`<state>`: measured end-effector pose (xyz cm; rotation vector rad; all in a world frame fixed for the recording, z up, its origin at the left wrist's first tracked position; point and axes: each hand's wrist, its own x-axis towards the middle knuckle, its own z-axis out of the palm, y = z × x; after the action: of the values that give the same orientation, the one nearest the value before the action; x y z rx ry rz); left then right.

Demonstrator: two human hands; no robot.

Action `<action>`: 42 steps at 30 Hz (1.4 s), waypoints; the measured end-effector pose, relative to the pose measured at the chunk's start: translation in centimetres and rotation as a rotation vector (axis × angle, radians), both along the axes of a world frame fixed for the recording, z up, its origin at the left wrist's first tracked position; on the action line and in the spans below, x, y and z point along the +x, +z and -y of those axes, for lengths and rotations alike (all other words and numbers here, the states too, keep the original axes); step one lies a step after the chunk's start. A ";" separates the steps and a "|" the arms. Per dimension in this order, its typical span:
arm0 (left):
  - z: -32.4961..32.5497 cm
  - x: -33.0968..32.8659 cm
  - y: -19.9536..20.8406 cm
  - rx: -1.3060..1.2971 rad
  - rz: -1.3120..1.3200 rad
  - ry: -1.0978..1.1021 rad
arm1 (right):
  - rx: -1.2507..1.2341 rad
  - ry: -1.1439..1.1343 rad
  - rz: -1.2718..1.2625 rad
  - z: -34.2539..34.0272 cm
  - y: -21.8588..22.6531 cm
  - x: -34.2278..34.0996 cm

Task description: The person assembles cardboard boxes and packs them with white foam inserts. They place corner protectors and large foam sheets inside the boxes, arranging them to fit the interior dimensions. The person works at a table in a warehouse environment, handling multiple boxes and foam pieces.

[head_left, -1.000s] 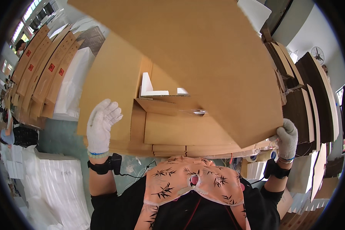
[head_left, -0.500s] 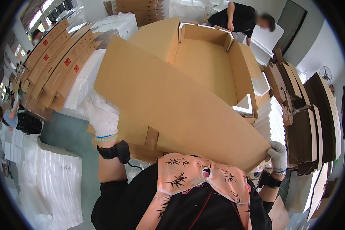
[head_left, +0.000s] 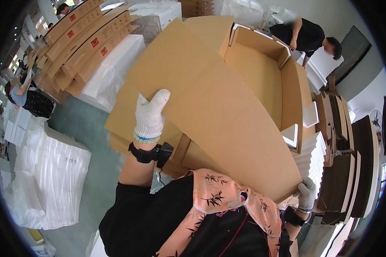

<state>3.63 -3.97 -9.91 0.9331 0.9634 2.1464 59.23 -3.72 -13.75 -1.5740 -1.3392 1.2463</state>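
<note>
A: Where to look for the cardboard sheet point(head_left: 227, 115)?

B: Aslant across the near left side of the open carton point(head_left: 292, 98), hiding part of it from view. Touching it or just above? Can't tell.

A: And the fingers?

B: Right hand point(head_left: 306, 192): curled tight around the sheet's corner, to the near right of the carton. Left hand point(head_left: 151, 113): out to the carton's left, thumb over the top face, other fingers mostly hidden beneath, apparently pinching the edge.

A: Any trouble possible from here?

B: Perhaps snagging on the carton's near wall, or on the white foam corner piece point(head_left: 290, 136) at its near right corner, from too low a swing. Possibly buckling midway, from support at just two places. Maybe a slip on the left, from too light a pinch.

A: And its looks?

B: Plain tan, broad, thin, straight-edged, with a faint crease across.

A: Farther out?

B: Ridged white foam stack point(head_left: 313, 158) to the carton's near right; co-worker in black point(head_left: 309, 38) bent over by its far right corner; plastic-wrapped white stack point(head_left: 113, 73) off to its left, with red-marked flat cartons point(head_left: 88, 49) beyond.
</note>
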 end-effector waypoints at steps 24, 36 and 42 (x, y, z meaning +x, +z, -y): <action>-0.2 -0.5 -4.9 -0.138 0.272 0.157 | 0.147 0.108 -0.396 1.8 -0.5 -4.5; 0.2 5.8 -5.7 -0.325 0.175 0.043 | 0.476 -0.286 -0.520 -0.4 -2.1 -6.3; 0.4 6.3 -6.3 -0.279 0.086 -0.037 | 0.430 -0.599 -0.746 -1.9 2.5 -10.5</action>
<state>9.90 -4.37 -16.20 0.7119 1.1563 1.9416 48.73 -1.85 -11.22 -0.9393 -0.5378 0.9300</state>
